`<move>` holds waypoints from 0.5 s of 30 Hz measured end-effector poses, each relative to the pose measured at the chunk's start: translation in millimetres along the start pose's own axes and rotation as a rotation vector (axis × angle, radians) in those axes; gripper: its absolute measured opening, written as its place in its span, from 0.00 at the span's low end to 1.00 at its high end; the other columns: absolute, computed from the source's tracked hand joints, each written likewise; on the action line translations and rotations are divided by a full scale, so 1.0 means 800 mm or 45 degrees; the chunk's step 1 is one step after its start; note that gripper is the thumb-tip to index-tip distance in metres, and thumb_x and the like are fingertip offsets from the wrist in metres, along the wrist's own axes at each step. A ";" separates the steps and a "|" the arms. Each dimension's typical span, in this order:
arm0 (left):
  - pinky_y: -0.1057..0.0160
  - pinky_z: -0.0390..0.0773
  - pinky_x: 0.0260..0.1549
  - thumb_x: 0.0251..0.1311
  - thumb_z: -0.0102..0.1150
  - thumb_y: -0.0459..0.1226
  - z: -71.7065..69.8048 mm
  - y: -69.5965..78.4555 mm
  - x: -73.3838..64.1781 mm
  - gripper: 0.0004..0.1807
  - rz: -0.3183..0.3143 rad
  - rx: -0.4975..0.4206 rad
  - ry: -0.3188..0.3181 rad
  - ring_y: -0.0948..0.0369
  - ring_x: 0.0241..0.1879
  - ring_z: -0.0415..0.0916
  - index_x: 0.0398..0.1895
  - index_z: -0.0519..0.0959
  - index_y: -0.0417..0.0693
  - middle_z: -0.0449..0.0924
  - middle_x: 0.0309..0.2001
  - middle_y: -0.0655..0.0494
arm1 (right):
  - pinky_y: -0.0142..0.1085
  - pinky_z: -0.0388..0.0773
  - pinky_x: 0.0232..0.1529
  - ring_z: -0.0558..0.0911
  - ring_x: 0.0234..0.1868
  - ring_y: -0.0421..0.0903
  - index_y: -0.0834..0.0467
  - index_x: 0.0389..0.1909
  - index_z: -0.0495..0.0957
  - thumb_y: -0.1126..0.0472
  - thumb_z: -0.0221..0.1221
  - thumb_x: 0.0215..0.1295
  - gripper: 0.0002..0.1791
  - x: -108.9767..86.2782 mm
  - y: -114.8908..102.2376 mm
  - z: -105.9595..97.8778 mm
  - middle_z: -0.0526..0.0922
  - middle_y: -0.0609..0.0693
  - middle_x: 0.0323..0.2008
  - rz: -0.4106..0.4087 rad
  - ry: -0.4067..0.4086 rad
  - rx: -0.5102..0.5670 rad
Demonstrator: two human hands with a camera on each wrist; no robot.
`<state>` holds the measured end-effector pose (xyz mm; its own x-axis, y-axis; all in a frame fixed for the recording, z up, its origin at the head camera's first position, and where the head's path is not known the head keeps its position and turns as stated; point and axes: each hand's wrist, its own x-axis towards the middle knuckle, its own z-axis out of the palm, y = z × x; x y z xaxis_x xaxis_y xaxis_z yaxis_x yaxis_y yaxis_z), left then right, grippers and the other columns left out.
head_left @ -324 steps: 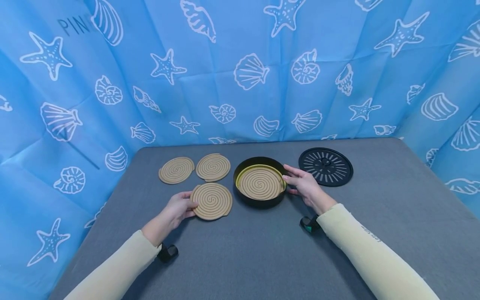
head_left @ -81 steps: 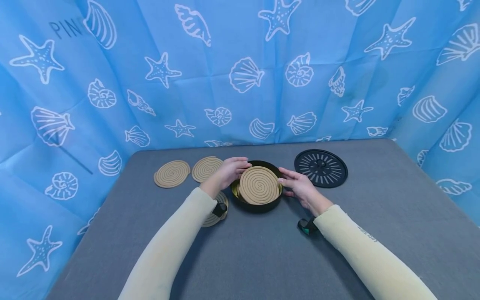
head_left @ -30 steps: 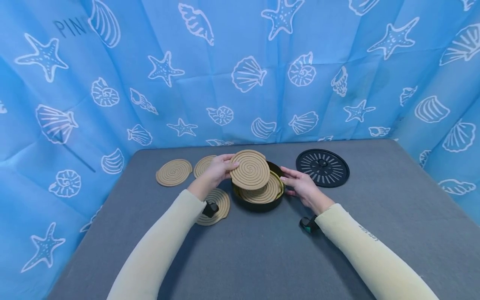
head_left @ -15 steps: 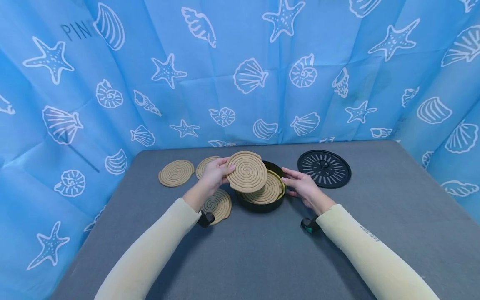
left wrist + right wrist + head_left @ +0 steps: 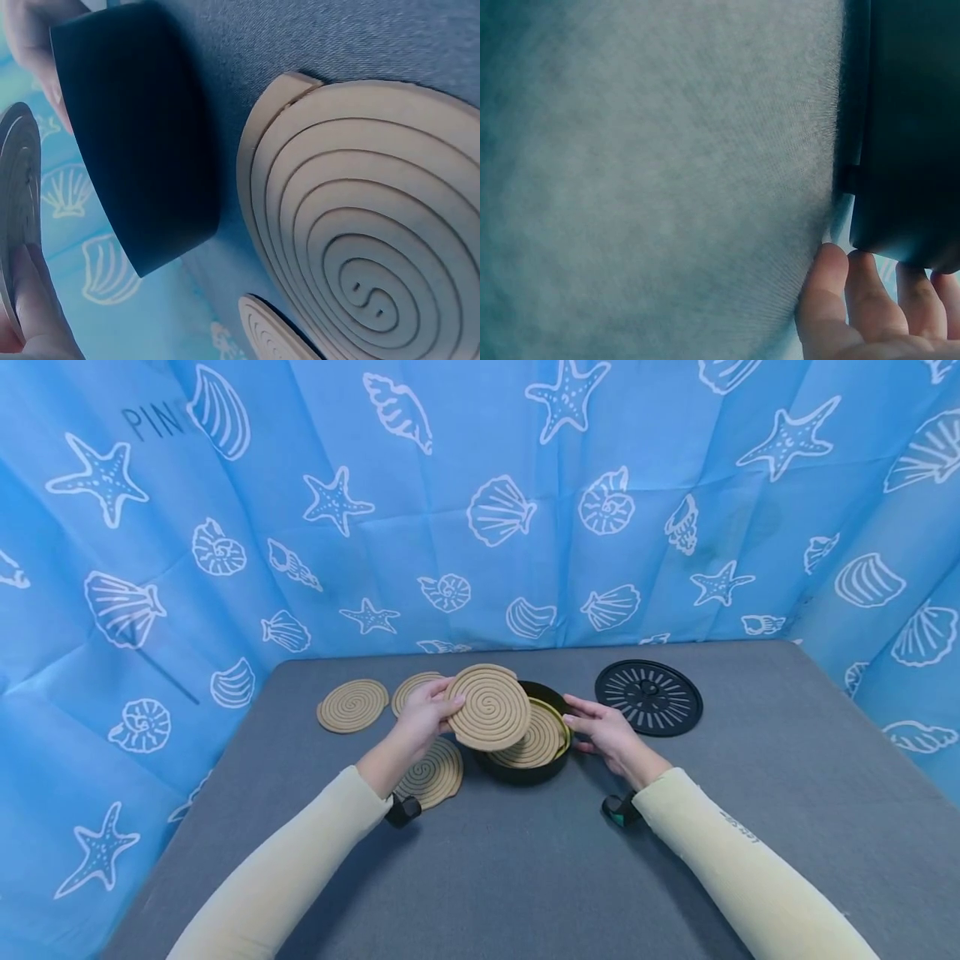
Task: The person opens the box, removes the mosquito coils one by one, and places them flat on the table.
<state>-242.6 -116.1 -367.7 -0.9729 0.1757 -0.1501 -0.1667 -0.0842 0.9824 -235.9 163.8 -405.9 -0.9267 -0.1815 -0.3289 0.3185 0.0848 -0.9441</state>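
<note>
My left hand [image 5: 426, 717] pinches a tan mosquito coil disc [image 5: 489, 708] by its left edge, thumb on top. The disc is tilted and held up over the left side of a round black tin [image 5: 525, 774]. Inside the tin, another mosquito coil [image 5: 538, 745] lies within a yellow-gold inner rim [image 5: 564, 727], partly covered by the raised one. My right hand [image 5: 609, 732] stays at the tin's right side; in the right wrist view its extended fingers [image 5: 871, 300] touch the outer wall.
Left of the tin lie a front coil [image 5: 442, 774], a back coil [image 5: 408, 690], both partly hidden by my left hand, and a far-left coil [image 5: 352, 706]. A black slotted lid [image 5: 615, 706] lies back right on the grey cloth-covered table [image 5: 495, 877]. A blue seashell curtain [image 5: 420, 552] hangs behind.
Earlier my left hand was at the front table coil, then over the tin with a coil tilted up there. Now that coil is lifted out leftward. My right hand has stayed at the tin.
</note>
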 end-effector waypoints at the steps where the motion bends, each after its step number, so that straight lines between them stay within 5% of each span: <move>1: 0.66 0.82 0.37 0.70 0.49 0.27 -0.001 0.000 -0.002 0.26 0.005 -0.001 -0.001 0.64 0.35 0.83 0.70 0.61 0.33 0.74 0.56 0.34 | 0.54 0.62 0.66 0.59 0.72 0.55 0.54 0.75 0.56 0.59 0.51 0.75 0.30 0.000 0.000 0.000 0.56 0.57 0.74 0.002 -0.001 0.001; 15: 0.64 0.83 0.38 0.70 0.50 0.27 -0.020 0.003 -0.030 0.26 0.000 -0.003 0.066 0.63 0.37 0.83 0.70 0.61 0.37 0.73 0.58 0.35 | 0.54 0.62 0.66 0.59 0.71 0.55 0.54 0.75 0.56 0.59 0.51 0.75 0.30 0.002 0.000 0.000 0.57 0.56 0.73 0.001 0.008 0.002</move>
<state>-222.4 -136.4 -363.3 -0.9799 0.1243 -0.1558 -0.1671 -0.0863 0.9821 -237.3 163.7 -406.3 -0.9276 -0.1756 -0.3298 0.3198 0.0834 -0.9438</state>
